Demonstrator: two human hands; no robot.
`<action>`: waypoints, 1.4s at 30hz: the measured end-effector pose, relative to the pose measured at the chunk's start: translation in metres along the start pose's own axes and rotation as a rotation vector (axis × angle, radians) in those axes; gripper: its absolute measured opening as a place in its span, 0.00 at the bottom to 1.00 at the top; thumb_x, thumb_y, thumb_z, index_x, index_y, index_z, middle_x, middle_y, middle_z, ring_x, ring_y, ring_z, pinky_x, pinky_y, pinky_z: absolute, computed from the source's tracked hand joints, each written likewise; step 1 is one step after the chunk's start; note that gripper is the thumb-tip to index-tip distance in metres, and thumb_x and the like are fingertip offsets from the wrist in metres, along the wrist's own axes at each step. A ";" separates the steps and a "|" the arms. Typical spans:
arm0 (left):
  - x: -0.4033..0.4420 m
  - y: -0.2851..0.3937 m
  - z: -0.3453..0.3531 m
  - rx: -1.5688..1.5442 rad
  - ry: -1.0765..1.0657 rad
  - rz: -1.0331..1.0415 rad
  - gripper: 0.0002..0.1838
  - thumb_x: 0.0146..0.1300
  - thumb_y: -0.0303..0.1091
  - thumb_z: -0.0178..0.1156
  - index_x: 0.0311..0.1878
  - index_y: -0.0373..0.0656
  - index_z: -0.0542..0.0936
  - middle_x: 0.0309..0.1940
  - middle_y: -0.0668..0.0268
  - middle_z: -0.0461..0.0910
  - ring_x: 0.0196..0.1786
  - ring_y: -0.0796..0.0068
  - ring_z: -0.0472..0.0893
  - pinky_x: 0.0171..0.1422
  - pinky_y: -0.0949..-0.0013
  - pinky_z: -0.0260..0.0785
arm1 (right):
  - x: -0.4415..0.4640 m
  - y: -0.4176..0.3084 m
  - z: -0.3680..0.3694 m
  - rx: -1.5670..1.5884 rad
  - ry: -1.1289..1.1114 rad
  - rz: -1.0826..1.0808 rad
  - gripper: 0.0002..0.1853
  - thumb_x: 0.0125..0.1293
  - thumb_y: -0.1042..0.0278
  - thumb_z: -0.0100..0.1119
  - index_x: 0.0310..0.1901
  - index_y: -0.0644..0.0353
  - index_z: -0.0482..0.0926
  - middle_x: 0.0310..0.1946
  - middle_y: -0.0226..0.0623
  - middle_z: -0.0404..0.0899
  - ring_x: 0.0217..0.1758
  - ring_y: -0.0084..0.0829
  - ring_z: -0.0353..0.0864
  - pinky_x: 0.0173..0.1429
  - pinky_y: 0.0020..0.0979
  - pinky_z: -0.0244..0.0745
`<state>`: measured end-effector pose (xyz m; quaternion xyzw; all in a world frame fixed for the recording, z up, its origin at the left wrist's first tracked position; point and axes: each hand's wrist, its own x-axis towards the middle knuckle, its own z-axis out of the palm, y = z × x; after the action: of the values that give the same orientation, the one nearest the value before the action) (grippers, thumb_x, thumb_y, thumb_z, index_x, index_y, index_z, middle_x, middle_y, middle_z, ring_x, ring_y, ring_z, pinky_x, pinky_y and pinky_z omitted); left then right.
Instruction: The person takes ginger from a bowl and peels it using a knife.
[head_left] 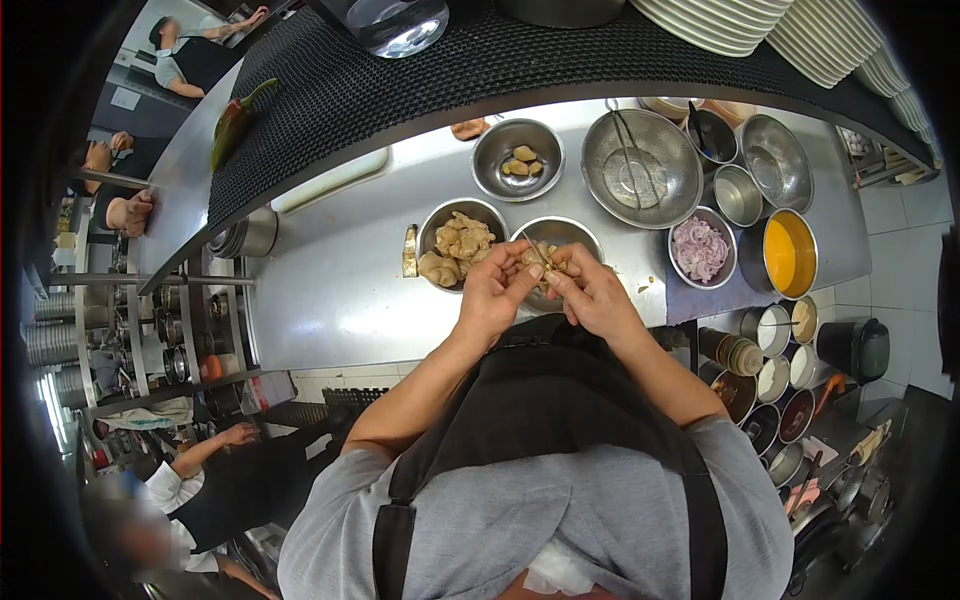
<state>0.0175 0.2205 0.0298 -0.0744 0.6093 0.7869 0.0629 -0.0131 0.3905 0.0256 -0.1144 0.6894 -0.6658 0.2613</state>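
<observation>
The left hand (492, 293) and right hand (603, 297) pinch one ginger piece (538, 258) above one steel bowl (578, 233), two ginger-holding bowls (490, 157) standing nearby.

The metal counter (330, 300) looks smooth and glossy, the ginger (464, 236) rough, the apron (560, 400) matt cloth.

At left of the frame, bare steel counter (320, 300) gives me open passage. The ginger bowl (431, 226) blocks my left hand (492, 290) sideways; right of my right hand (600, 296), a narrow strip ends at the onion bowl (675, 258). A matted shelf (420, 90) bars the top.
</observation>
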 end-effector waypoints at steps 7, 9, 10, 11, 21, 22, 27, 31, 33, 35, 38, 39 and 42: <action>0.001 -0.012 -0.002 0.078 0.013 0.051 0.18 0.65 0.21 0.57 0.57 0.30 0.70 0.46 0.61 0.78 0.49 0.78 0.78 0.54 0.77 0.70 | 0.003 -0.003 0.004 0.062 0.026 0.067 0.12 0.69 0.65 0.54 0.48 0.61 0.69 0.25 0.37 0.78 0.14 0.20 0.69 0.18 0.23 0.63; 0.003 -0.014 -0.002 0.063 0.013 0.054 0.19 0.64 0.21 0.57 0.58 0.30 0.69 0.46 0.61 0.78 0.49 0.78 0.78 0.54 0.76 0.71 | 0.002 -0.002 0.006 0.067 0.041 0.084 0.12 0.69 0.64 0.54 0.48 0.61 0.69 0.26 0.37 0.78 0.14 0.20 0.69 0.18 0.23 0.63; 0.004 -0.012 -0.001 0.064 0.010 0.056 0.19 0.64 0.21 0.57 0.58 0.30 0.69 0.46 0.61 0.78 0.49 0.78 0.78 0.54 0.76 0.71 | 0.004 0.000 0.005 0.078 0.045 0.073 0.13 0.69 0.64 0.54 0.49 0.62 0.69 0.26 0.37 0.79 0.14 0.20 0.69 0.18 0.23 0.63; 0.005 -0.010 -0.001 0.049 0.025 0.059 0.18 0.64 0.21 0.58 0.56 0.31 0.69 0.45 0.60 0.78 0.49 0.77 0.78 0.54 0.76 0.71 | 0.004 0.001 0.005 0.091 0.051 0.062 0.14 0.69 0.64 0.55 0.50 0.62 0.69 0.27 0.37 0.79 0.14 0.19 0.68 0.19 0.23 0.63; 0.004 -0.011 -0.006 -0.038 -0.037 0.111 0.14 0.62 0.19 0.59 0.50 0.33 0.69 0.43 0.58 0.79 0.43 0.76 0.80 0.48 0.76 0.72 | 0.006 -0.001 0.003 0.108 0.001 0.001 0.15 0.70 0.65 0.53 0.54 0.63 0.69 0.28 0.37 0.78 0.14 0.19 0.68 0.18 0.21 0.62; 0.005 -0.014 -0.005 -0.039 -0.039 0.113 0.14 0.62 0.19 0.59 0.50 0.33 0.69 0.43 0.58 0.79 0.43 0.76 0.80 0.48 0.76 0.72 | 0.008 0.004 0.003 0.142 0.017 0.024 0.14 0.70 0.65 0.52 0.52 0.63 0.70 0.27 0.37 0.77 0.14 0.19 0.68 0.18 0.21 0.62; 0.003 -0.017 -0.004 0.056 -0.096 0.226 0.16 0.62 0.19 0.59 0.52 0.33 0.70 0.44 0.59 0.79 0.45 0.77 0.79 0.49 0.75 0.71 | 0.004 0.005 0.000 0.212 0.034 0.101 0.10 0.72 0.64 0.48 0.47 0.62 0.70 0.26 0.36 0.76 0.14 0.20 0.70 0.16 0.20 0.62; 0.005 -0.003 -0.013 -0.082 -0.116 0.040 0.17 0.64 0.22 0.58 0.56 0.35 0.70 0.46 0.61 0.78 0.46 0.79 0.77 0.50 0.74 0.69 | 0.001 0.009 -0.004 0.346 0.071 0.084 0.13 0.73 0.64 0.45 0.54 0.61 0.69 0.28 0.38 0.78 0.15 0.21 0.72 0.16 0.20 0.64; 0.008 -0.009 -0.022 -0.262 -0.089 -0.041 0.17 0.66 0.26 0.55 0.58 0.39 0.71 0.45 0.64 0.78 0.47 0.75 0.78 0.44 0.73 0.67 | -0.003 0.009 -0.003 0.249 0.073 0.060 0.16 0.73 0.64 0.44 0.58 0.61 0.68 0.30 0.38 0.79 0.15 0.21 0.73 0.16 0.20 0.65; 0.009 -0.010 -0.027 -0.265 -0.094 -0.058 0.17 0.68 0.27 0.54 0.59 0.39 0.71 0.45 0.64 0.78 0.46 0.73 0.78 0.43 0.72 0.66 | -0.007 0.004 -0.001 0.039 0.040 0.053 0.22 0.72 0.66 0.46 0.66 0.57 0.65 0.32 0.37 0.81 0.16 0.21 0.73 0.19 0.22 0.68; 0.009 -0.005 -0.026 -0.297 -0.069 -0.111 0.18 0.67 0.27 0.54 0.59 0.38 0.71 0.44 0.63 0.78 0.45 0.73 0.78 0.43 0.73 0.66 | -0.011 0.005 0.002 -0.034 0.006 -0.062 0.24 0.71 0.66 0.49 0.67 0.54 0.65 0.33 0.36 0.82 0.16 0.21 0.73 0.23 0.23 0.70; 0.008 -0.002 -0.024 -0.290 -0.063 -0.112 0.17 0.67 0.27 0.54 0.58 0.38 0.71 0.44 0.63 0.78 0.44 0.73 0.78 0.43 0.73 0.66 | -0.011 0.004 0.003 -0.034 0.004 -0.062 0.24 0.71 0.66 0.49 0.67 0.54 0.65 0.33 0.36 0.82 0.16 0.21 0.73 0.23 0.23 0.70; 0.009 -0.005 -0.025 -0.294 -0.066 -0.105 0.14 0.67 0.26 0.54 0.56 0.38 0.71 0.44 0.63 0.78 0.42 0.76 0.77 0.41 0.75 0.67 | -0.013 -0.001 0.004 -0.087 -0.002 -0.110 0.23 0.70 0.64 0.51 0.66 0.53 0.68 0.31 0.37 0.82 0.16 0.21 0.73 0.25 0.25 0.71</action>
<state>0.0101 0.1978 0.0174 -0.0886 0.4805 0.8653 0.1123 -0.0005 0.3934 0.0296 -0.1638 0.7101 -0.6486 0.2198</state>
